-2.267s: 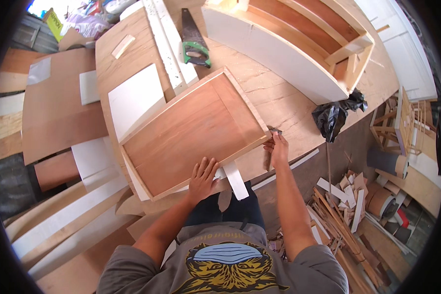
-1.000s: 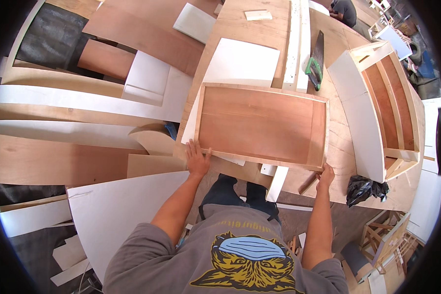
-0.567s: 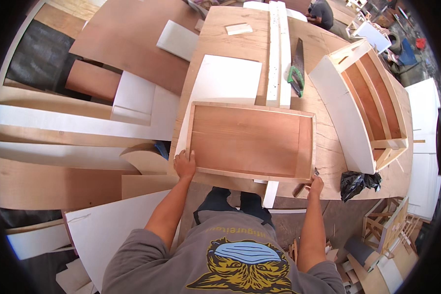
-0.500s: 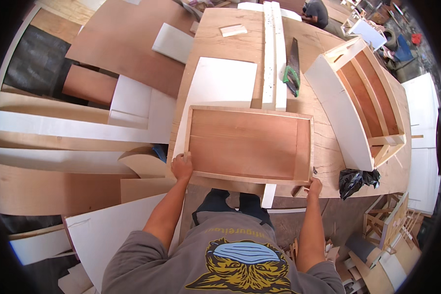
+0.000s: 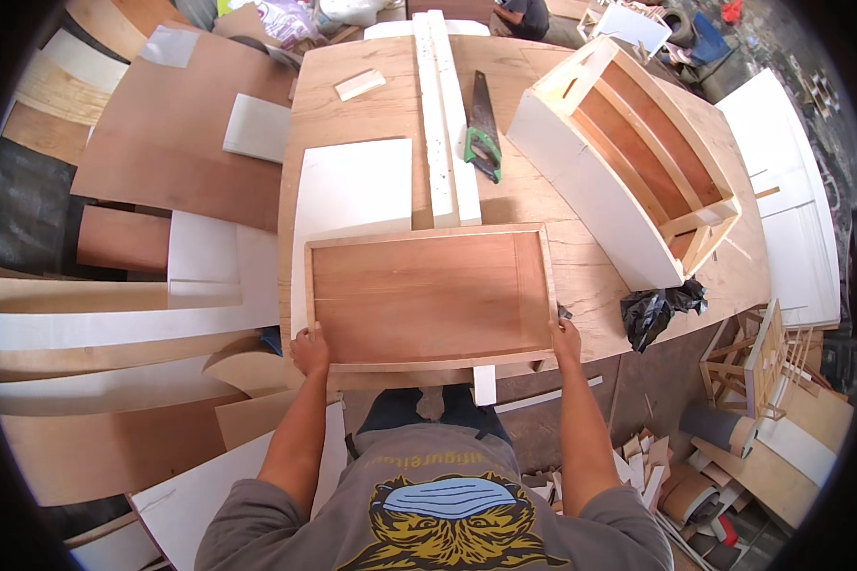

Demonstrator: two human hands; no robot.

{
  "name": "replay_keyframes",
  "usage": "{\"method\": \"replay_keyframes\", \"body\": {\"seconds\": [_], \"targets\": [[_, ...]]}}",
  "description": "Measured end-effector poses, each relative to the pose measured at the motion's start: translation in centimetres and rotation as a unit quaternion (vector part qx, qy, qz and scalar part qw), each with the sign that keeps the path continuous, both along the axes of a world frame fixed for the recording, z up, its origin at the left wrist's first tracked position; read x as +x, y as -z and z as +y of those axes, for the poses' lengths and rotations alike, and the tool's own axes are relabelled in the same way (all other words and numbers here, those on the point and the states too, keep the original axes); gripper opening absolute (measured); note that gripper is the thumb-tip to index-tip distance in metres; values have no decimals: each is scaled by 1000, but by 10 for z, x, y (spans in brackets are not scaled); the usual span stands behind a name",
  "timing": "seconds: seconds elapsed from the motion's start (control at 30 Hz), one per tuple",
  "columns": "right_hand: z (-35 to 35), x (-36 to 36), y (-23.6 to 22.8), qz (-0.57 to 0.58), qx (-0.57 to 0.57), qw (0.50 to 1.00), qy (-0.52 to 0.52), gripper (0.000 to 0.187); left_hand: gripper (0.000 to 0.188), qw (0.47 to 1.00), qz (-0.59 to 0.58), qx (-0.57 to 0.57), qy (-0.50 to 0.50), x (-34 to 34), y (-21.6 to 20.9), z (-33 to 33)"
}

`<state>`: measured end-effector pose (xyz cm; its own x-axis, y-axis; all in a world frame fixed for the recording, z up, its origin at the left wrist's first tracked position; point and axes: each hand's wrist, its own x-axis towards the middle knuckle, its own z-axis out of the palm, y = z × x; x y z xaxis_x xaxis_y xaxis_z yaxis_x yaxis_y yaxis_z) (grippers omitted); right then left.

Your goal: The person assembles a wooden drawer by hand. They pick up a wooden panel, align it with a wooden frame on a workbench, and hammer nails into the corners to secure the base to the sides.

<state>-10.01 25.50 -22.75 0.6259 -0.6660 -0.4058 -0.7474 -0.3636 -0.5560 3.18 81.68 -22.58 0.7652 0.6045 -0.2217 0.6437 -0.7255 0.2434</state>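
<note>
Left hand (image 5: 309, 348) and right hand (image 5: 567, 340) clamp the near corners of the shallow wooden drawer box (image 5: 428, 297), which overhangs the workbench (image 5: 581, 285) edge. White panel (image 5: 357, 190) touches its far-left rim; handsaw (image 5: 481, 128) well apart.

A single head-worn fisheye looks steeply down from above the person's chest. It faces the near edge of the workbench (image 5: 581, 285), fairly close, its rim bending straight edges.
</note>
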Motion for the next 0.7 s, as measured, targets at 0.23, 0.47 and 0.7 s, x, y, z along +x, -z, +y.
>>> {"method": "replay_keyframes", "body": {"seconds": [0.23,0.47,0.7], "targets": [[-3,25,-2,-36,-11,999,2,42,58,1000,-10,-8,10,9,10,-1],[4,20,-11,-18,71,997,19,42,56,999,1,-44,-23,16,12,9],[12,12,1,-109,123,986,42,44,53,1000,3,-14,-4,22,10,15]]}}
